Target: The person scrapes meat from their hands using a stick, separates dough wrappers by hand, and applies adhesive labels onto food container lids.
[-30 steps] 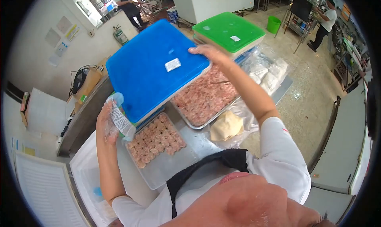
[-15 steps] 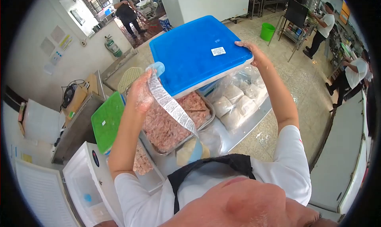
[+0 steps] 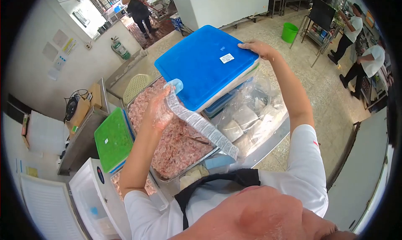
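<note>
Both hands hold a container with a blue lid (image 3: 205,66) above the back of the worktable. My left hand (image 3: 161,110), smeared with pale residue, grips its near left corner, together with a pale blue piece and a long printed strip (image 3: 201,124) that hangs down to the right. My right hand (image 3: 258,48) is closed on the far right corner. Beneath and to the left lies a metal tray of ground meat (image 3: 173,150) with a thin utensil in it. Bagged white blocks (image 3: 247,124) sit to the right of the tray.
A green-lidded container (image 3: 113,139) is at the left, near an open white cooler (image 3: 90,194). A container of meat portions (image 3: 150,187) sits partly behind my left forearm. A green bucket (image 3: 289,32) stands on the floor. Several people stand farther off.
The blue-lidded container has moved right, off the meat portions and meat tray. The green-lidded container now appears at the left, and the printed strip hangs unfolded.
</note>
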Action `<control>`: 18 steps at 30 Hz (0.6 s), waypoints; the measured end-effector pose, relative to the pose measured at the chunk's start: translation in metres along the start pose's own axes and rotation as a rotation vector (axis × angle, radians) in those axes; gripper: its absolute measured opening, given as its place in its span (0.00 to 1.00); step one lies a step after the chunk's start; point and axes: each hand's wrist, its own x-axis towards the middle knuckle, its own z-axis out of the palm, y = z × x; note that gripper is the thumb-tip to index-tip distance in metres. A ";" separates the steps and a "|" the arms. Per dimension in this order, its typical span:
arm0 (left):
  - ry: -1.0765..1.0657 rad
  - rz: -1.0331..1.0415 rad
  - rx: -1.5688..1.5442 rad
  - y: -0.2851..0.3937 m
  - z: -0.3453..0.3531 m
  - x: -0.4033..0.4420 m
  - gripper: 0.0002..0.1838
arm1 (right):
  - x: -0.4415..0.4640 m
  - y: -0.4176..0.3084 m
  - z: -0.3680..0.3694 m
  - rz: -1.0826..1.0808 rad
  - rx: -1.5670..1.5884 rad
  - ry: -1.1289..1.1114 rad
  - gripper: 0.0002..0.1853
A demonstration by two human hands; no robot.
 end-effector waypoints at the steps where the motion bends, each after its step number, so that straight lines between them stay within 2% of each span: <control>1: -0.012 -0.029 -0.012 -0.001 -0.003 -0.001 0.16 | 0.008 0.004 -0.001 -0.036 -0.157 -0.030 0.31; 4: -0.039 -0.077 -0.071 -0.001 0.003 -0.011 0.16 | 0.018 0.007 0.002 -0.050 -0.418 0.045 0.27; 7: -0.050 -0.095 -0.105 -0.004 0.000 -0.016 0.16 | 0.028 0.017 0.003 -0.062 -0.495 0.083 0.24; 10: -0.110 -0.089 -0.093 -0.001 -0.029 -0.012 0.16 | 0.028 0.020 0.005 -0.110 -0.661 0.136 0.23; 11: -0.139 -0.087 -0.084 -0.003 -0.040 -0.012 0.17 | 0.024 0.018 0.009 -0.131 -0.767 0.248 0.23; 13: -0.097 -0.018 0.012 0.005 -0.016 -0.037 0.16 | -0.003 -0.009 0.023 -0.180 -0.968 0.469 0.23; 14: -0.064 0.021 0.064 0.010 -0.004 -0.052 0.16 | -0.013 -0.021 0.027 -0.318 -0.786 0.437 0.24; 15: -0.125 0.030 0.125 0.012 0.001 -0.062 0.16 | -0.024 -0.034 0.035 -0.448 -0.593 0.392 0.25; 17: -0.237 0.035 0.248 0.013 0.006 -0.074 0.15 | -0.073 -0.085 0.084 -0.703 -0.209 0.166 0.25; 18: -0.244 0.036 0.291 0.008 0.012 -0.081 0.15 | -0.097 -0.104 0.103 -0.688 -0.121 -0.037 0.25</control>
